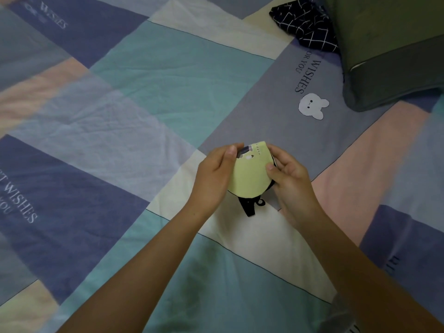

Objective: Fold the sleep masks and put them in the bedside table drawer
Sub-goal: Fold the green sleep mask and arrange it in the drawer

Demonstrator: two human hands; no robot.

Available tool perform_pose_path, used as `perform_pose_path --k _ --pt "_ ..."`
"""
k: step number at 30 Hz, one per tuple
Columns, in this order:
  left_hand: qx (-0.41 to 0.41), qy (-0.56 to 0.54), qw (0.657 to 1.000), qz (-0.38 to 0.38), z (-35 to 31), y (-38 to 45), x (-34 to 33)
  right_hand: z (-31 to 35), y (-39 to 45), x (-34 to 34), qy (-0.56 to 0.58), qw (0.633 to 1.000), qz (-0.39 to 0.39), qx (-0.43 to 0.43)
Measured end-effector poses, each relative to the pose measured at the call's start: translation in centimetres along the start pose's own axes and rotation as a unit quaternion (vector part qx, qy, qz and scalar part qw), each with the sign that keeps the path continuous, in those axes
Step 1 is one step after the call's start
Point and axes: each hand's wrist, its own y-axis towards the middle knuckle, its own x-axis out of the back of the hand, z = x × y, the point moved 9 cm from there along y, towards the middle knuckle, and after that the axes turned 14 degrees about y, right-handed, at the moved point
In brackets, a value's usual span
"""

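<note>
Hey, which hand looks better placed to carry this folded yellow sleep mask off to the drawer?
Probably the right hand: its thumb and fingers pinch the yellow sleep mask across the folded edge. The left hand grips only the top corner. No drawer is visible.

left hand (213,174), right hand (292,181), both raised, fingers curled, pinching

Dim, even indoor light; soft focus, left edge blurred, no glare.

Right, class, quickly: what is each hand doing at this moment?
Left hand: pinching the left edge of the folded yellow sleep mask.
Right hand: pinching its right edge.
</note>
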Motion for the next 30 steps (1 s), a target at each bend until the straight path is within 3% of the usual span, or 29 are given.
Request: perform_pose_path --k 6,10,14,16,23,30 --pt "0.016 -0.026 0.998 -0.059 0.9 0.1 1.0 -0.8 -0.4 -0.4 -0.032 0.999 0.001 0.007" --pt "0.073 -0.096 0.988 -0.093 2.1 -0.6 1.1 -0.1 -0.5 0.2 -0.071 0.995 -0.052 0.05" --pt "0.182 -0.261 0.947 0.035 3.8 -1.4 -2.7 -0.2 -0.6 0.9 -0.025 0.994 -0.087 0.058" --pt "0.185 -0.261 0.945 0.067 3.8 -1.5 -3.3 -0.5 -0.6 1.0 -0.008 0.995 -0.086 0.055" --pt "0.161 -0.254 0.954 -0.013 3.5 0.3 -0.8 -2.9 -1.5 2.0 -0.093 0.994 -0.06 0.004" --pt "0.147 -0.242 0.959 -0.014 3.5 0.2 -0.6 -3.1 -2.0 -0.5 -0.147 0.989 0.027 -0.011"
